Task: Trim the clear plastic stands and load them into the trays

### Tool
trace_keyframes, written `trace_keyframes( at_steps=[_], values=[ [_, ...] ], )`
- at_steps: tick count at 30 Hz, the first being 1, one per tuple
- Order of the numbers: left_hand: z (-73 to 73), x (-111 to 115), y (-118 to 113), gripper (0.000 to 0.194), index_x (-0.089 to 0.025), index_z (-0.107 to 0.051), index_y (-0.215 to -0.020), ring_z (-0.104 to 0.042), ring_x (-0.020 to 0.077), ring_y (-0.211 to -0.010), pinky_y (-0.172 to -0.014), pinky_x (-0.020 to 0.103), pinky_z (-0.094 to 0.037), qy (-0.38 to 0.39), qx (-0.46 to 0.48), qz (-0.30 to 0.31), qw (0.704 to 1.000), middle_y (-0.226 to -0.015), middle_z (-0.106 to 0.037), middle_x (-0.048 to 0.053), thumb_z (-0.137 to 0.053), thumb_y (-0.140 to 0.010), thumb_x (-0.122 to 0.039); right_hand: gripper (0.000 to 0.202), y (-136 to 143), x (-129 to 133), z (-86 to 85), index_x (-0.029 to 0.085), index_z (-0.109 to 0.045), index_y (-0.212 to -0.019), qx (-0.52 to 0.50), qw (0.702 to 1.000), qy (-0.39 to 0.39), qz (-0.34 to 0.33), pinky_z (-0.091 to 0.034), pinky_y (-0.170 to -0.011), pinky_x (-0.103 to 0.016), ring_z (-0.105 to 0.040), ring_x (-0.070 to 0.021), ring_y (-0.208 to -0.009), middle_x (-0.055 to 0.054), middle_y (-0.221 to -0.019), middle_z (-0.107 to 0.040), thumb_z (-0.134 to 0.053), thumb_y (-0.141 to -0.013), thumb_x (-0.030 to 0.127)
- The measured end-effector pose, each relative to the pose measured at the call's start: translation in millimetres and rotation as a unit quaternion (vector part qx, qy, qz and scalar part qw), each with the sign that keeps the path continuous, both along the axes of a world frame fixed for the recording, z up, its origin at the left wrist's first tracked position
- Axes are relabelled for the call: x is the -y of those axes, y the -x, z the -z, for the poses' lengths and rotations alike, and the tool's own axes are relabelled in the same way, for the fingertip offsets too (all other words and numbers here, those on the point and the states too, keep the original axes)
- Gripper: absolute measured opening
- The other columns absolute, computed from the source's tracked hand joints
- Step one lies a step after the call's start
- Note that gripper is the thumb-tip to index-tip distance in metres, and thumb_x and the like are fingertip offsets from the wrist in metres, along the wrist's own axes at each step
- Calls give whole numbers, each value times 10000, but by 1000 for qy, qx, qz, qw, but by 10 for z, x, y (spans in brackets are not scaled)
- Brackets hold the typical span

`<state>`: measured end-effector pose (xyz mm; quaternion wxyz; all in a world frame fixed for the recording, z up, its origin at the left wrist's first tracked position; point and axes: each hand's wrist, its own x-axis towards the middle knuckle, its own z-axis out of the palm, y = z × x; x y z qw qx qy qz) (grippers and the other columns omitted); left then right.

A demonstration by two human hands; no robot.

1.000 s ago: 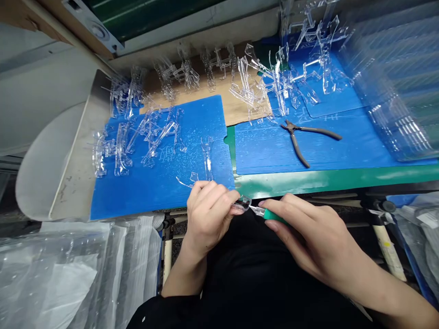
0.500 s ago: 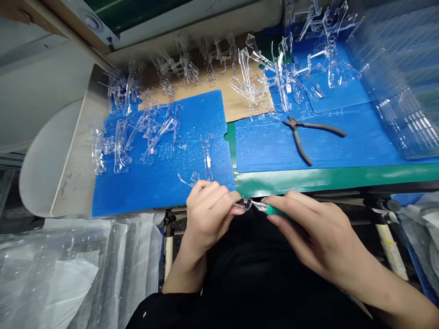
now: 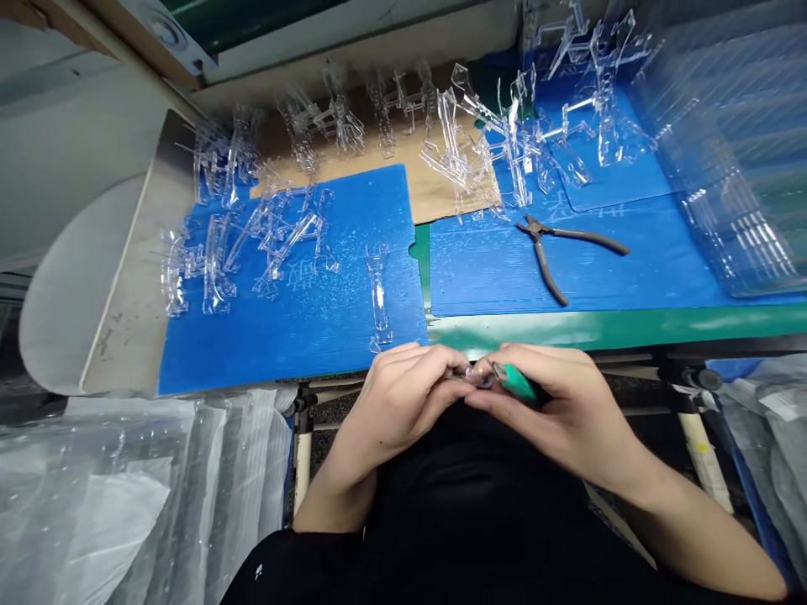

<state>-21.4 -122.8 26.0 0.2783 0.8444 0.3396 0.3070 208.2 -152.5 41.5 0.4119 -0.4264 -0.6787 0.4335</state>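
Just off the near edge of the desk [image 3: 630, 326], the two hands met over the person's dark lap. The left hand [image 3: 403, 399] was curled nearly closed, its fingertips pinching a small clear plastic part [image 3: 467, 373] that was mostly hidden between the hands. The right hand [image 3: 561, 407] was closed around a green-handled knife [image 3: 518, 383], whose tip end lay against that part; the blade itself was too hidden to make out.

At 12 o'clock from the left hand, a single clear plastic piece [image 3: 378, 294] lay lengthwise on the left blue sheet [image 3: 303, 336]. Farther out toward 10 o'clock, a scatter of clear plastic pieces [image 3: 252, 244] covered the same sheet. At 1 o'clock from the hands, grey-handled pliers [image 3: 561, 252] lay on the right blue sheet [image 3: 630, 269], handles spread, well apart from both hands. Beyond the pliers, at 12 o'clock, more clear plastic frames [image 3: 492, 143] stood in a tangle across a strip of brown cardboard [image 3: 435, 197] and the blue sheet. A stack of clear trays [image 3: 737, 168] sat at 2 o'clock, on the far right of the desk. Clear plastic bags [image 3: 126, 496] hung below the desk at 9 o'clock.
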Motion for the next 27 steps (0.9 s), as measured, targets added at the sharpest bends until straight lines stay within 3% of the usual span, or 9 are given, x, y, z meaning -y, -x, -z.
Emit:
trace_keyframes(
  at_steps=[2, 4, 7, 11, 16, 22, 25, 27],
  values=[
    [-32, -46, 34, 270, -219, -677, -1288, -766, 194, -845, -795, 307, -551, -10, -26, -27, 999, -967, -796, 42, -653, -1133, -439, 129, 25, 4, 12, 234, -771, -916, -17, 999, 21, 46, -551, -695, -285, -692, -153, -710, 11, -820, -765, -800, -1038, 262],
    [-62, -90, 130, 461, -225, -634, -1436, -786, 238, -955, -889, 353, -572, -43, -61, -47, 996, -1053, -810, 68, -728, -1079, -501, 179, 12, 2, 53, 227, -763, -866, -48, 987, 66, 135, -505, -617, -272, -633, -135, -628, 21, -733, -724, -813, -1026, 290],
    [-83, -129, 333, 421, -234, -669, -1404, -781, 257, -994, -934, 393, -568, -82, -108, -55, 989, -1096, -818, 75, -788, -1051, -430, 256, -48, 13, 120, 219, -749, -842, -149, 953, 141, 225, -364, -474, -244, -464, -91, -499, 44, -632, -627, -848, -1006, 389],
    [-50, -107, 539, 382, -256, -739, -1342, -788, 266, -1058, -924, 398, -639, -74, -30, -67, 995, -1174, -819, 80, -863, -995, -355, 309, -102, 36, 149, 203, -719, -836, -252, 919, 198, 231, -285, -419, -226, -357, -63, -451, 45, -620, -604, -884, -968, 428],
    [46, -54, 644, 492, -296, -804, -1327, -786, 295, -1095, -793, 406, -719, -17, 113, -111, 987, -1236, -813, 86, -978, -868, -325, 334, -109, 46, 118, 211, -679, -841, -275, 905, 236, 223, -238, -390, -204, -276, -57, -431, 79, -552, -505, -882, -951, 453],
    [89, -71, 652, 480, -308, -838, -1284, -819, 288, -997, -725, 412, -740, -26, 144, -113, 983, -1165, -844, 69, -1001, -834, -267, 339, -114, 38, 112, 216, -658, -838, -281, 903, 251, 207, -226, -390, -198, -236, -56, -437, 91, -549, -469, -858, -965, 459],
    [95, -84, 629, 528, -308, -835, -1307, -837, 285, -951, -692, 397, -742, -80, 147, -120, 978, -1130, -856, 61, -1022, -813, -302, 324, -149, 36, 176, 208, -707, -869, -257, 909, 245, 219, -244, -403, -201, -298, -64, -452, 80, -577, -488, -872, -955, 473],
    [91, -106, 605, 556, -302, -824, -1340, -842, 275, -927, -711, 388, -744, -107, 130, -118, 979, -1151, -857, 64, -1017, -819, -290, 251, -193, 57, 219, 211, -784, -983, -190, 924, 198, 265, -304, -433, -216, -374, -79, -487, 64, -641, -529, -880, -953, 441]
  ],
)
